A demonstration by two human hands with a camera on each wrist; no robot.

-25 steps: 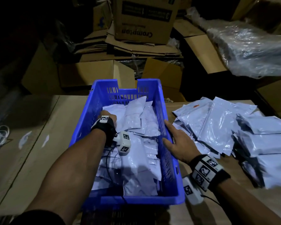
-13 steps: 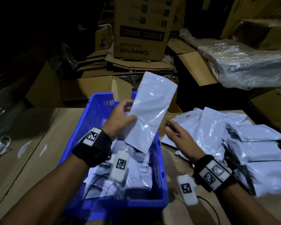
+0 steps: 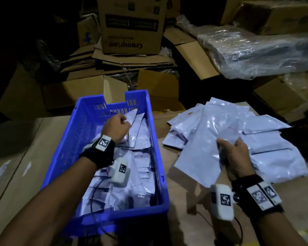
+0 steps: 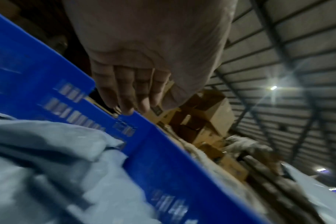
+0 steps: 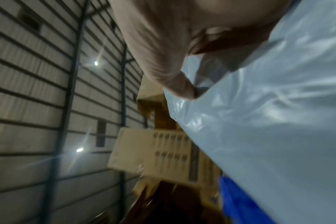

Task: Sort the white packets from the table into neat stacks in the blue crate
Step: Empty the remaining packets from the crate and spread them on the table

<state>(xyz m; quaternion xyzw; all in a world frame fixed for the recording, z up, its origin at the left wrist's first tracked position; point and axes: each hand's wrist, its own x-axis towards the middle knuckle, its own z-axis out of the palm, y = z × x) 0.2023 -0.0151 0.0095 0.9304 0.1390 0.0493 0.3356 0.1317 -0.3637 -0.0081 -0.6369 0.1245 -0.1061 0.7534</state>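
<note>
The blue crate [image 3: 66, 150] stands on the table and holds several white packets [image 3: 137, 174], some leaning against its far wall. My left hand [image 3: 119, 125] hovers over those far packets; in the left wrist view its fingers [image 4: 128, 91] hang straight near the crate wall [image 4: 38, 63] and hold nothing. My right hand [image 3: 233, 150] grips one white packet [image 3: 199, 153] by its edge, raised above the loose pile of packets [image 3: 274, 142] to the right of the crate. In the right wrist view the thumb [image 5: 178, 84] presses on that packet [image 5: 269, 113].
The cardboard-covered table [image 3: 16, 174] stretches left of the crate. Beyond its far edge stand cardboard boxes [image 3: 132, 27] and flattened cartons [image 3: 132, 61]. A plastic-wrapped bundle [image 3: 256, 50] lies at the back right.
My left hand has lowered the packet it held up into the crate's far end and let go. My right hand has moved right and lifted a packet from the pile.
</note>
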